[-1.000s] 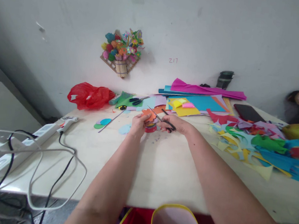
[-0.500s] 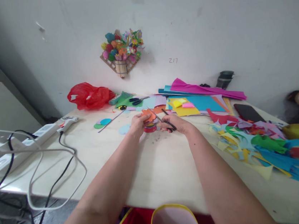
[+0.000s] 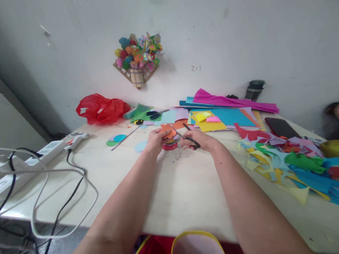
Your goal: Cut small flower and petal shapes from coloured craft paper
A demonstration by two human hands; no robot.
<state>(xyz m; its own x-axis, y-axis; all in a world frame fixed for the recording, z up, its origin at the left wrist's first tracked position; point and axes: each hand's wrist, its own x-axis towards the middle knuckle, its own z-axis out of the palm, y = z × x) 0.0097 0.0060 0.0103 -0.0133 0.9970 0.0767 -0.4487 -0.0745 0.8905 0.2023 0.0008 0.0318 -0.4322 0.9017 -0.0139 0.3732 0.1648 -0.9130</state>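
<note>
Between thumb and fingers, my left hand (image 3: 156, 139) pinches an orange paper flower (image 3: 168, 131) with a scalloped edge. My right hand (image 3: 195, 140) is closed round the handles of black-handled scissors (image 3: 191, 140). Their blades are spread, one of them reaching the flower's right edge. Below the flower a few coloured paper pieces (image 3: 170, 146), red and yellow among them, lie stacked and partly covered. Tiny paper bits (image 3: 175, 158) are scattered on the table just in front.
Paper circles (image 3: 119, 138) and a thin strip lie to the left. Behind are a red plastic bag (image 3: 101, 109), a second pair of scissors (image 3: 155, 114) and coloured sheets (image 3: 238, 117). Paper scraps (image 3: 293, 165) and a phone (image 3: 281, 128) occupy the right; a power strip (image 3: 26, 170) with cables lines the left edge.
Hardly anything differs. The orange flower and both hands have shifted very slightly, and the scissor blades stay spread at the flower's edge.
</note>
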